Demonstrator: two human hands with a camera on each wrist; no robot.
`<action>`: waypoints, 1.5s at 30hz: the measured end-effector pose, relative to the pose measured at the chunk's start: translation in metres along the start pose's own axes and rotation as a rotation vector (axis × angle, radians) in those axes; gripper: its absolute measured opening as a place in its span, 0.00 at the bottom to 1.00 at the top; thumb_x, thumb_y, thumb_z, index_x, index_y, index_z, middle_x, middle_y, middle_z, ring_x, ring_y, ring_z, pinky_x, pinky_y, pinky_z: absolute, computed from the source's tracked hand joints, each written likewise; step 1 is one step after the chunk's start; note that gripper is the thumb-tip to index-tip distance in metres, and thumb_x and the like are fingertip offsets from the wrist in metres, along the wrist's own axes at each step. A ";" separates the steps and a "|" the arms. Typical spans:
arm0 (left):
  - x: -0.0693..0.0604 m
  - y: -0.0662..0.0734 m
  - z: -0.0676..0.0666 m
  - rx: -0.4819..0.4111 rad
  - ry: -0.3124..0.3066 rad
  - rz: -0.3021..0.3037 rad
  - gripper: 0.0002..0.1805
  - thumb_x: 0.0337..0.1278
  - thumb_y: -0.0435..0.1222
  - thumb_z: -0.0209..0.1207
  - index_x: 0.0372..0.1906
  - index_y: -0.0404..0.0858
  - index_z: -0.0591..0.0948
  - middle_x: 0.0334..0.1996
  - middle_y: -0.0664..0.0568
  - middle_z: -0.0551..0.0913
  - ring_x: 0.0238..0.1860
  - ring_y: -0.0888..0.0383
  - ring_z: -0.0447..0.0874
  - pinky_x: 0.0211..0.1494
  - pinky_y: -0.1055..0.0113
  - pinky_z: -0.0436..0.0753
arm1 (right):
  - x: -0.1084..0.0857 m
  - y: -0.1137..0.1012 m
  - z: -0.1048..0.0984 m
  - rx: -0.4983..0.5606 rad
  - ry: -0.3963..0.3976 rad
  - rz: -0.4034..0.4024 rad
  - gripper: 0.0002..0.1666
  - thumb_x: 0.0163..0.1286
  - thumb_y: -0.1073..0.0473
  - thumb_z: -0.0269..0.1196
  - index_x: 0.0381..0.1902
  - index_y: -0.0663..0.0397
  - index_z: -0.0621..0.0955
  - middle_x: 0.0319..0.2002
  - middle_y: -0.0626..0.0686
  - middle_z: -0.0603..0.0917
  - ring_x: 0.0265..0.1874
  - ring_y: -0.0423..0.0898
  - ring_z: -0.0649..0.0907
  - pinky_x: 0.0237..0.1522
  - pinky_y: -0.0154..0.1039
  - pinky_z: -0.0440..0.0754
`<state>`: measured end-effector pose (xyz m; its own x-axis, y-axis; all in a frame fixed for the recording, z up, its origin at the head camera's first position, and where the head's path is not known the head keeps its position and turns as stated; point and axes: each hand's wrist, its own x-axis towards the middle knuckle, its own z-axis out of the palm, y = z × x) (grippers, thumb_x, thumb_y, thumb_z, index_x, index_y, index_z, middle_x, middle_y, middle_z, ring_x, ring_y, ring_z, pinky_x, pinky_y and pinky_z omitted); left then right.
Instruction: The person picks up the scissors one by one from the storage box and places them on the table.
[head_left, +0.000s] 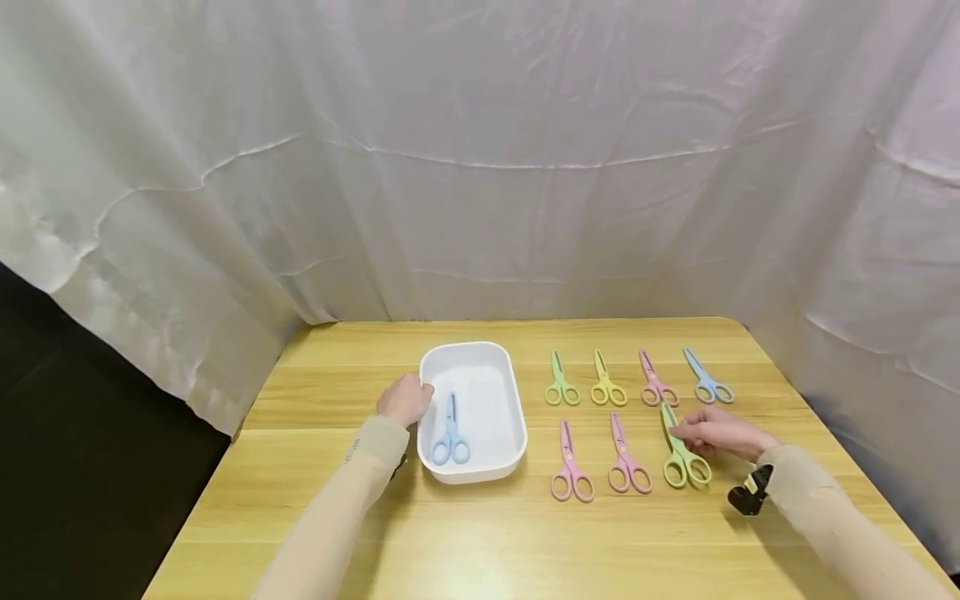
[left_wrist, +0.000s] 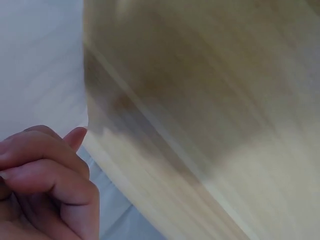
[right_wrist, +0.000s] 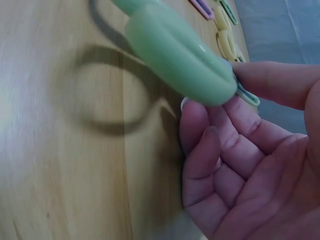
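My right hand (head_left: 720, 432) pinches a pair of green scissors (head_left: 673, 443) between thumb and fingers near the middle. In the right wrist view, the green handle (right_wrist: 180, 55) is raised over the table and casts a ring-shaped shadow. At the left side of the white tray (head_left: 510, 417), my left hand (head_left: 406, 400) holds the rim with curled fingers. Part of that grip is hidden in the head view; the left wrist view shows the bent fingers (left_wrist: 55, 180). One pair of blue scissors (head_left: 451, 437) lies inside the tray.
Behind, a row holds green (head_left: 560, 383), yellow (head_left: 606, 383), pink (head_left: 657, 383) and blue scissors (head_left: 705, 379). Two pink scissors, one left (head_left: 571, 467) and one right (head_left: 626, 458), lie nearer. The wooden table (head_left: 480, 542) ends at a pale curtain (head_left: 525, 233).
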<state>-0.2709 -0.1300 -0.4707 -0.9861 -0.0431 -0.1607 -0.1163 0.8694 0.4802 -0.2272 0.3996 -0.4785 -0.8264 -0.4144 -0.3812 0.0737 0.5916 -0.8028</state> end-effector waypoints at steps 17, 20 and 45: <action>-0.023 -0.004 -0.012 0.015 0.033 0.016 0.34 0.72 0.53 0.43 0.69 0.32 0.72 0.64 0.35 0.79 0.61 0.37 0.81 0.60 0.44 0.80 | -0.002 -0.010 0.005 -0.239 0.099 0.040 0.22 0.74 0.52 0.59 0.25 0.64 0.82 0.20 0.49 0.83 0.20 0.39 0.79 0.25 0.33 0.79; -0.027 -0.005 -0.010 0.030 0.054 0.034 0.34 0.73 0.53 0.44 0.69 0.32 0.72 0.59 0.35 0.82 0.52 0.41 0.85 0.53 0.48 0.83 | -0.001 -0.016 0.008 -0.323 0.168 0.059 0.23 0.73 0.50 0.60 0.24 0.62 0.81 0.20 0.50 0.83 0.19 0.41 0.78 0.25 0.35 0.77; -0.047 -0.006 0.003 -0.016 0.202 0.140 0.25 0.68 0.42 0.54 0.63 0.31 0.78 0.16 0.51 0.75 0.17 0.57 0.71 0.20 0.67 0.68 | 0.008 -0.024 0.031 -0.587 0.288 0.098 0.23 0.68 0.49 0.61 0.13 0.44 0.70 0.11 0.41 0.66 0.12 0.37 0.65 0.18 0.32 0.63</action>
<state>-0.2233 -0.1315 -0.4681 -0.9963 -0.0222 0.0835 0.0226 0.8659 0.4997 -0.2186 0.3604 -0.4767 -0.9536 -0.1861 -0.2368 -0.0929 0.9296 -0.3566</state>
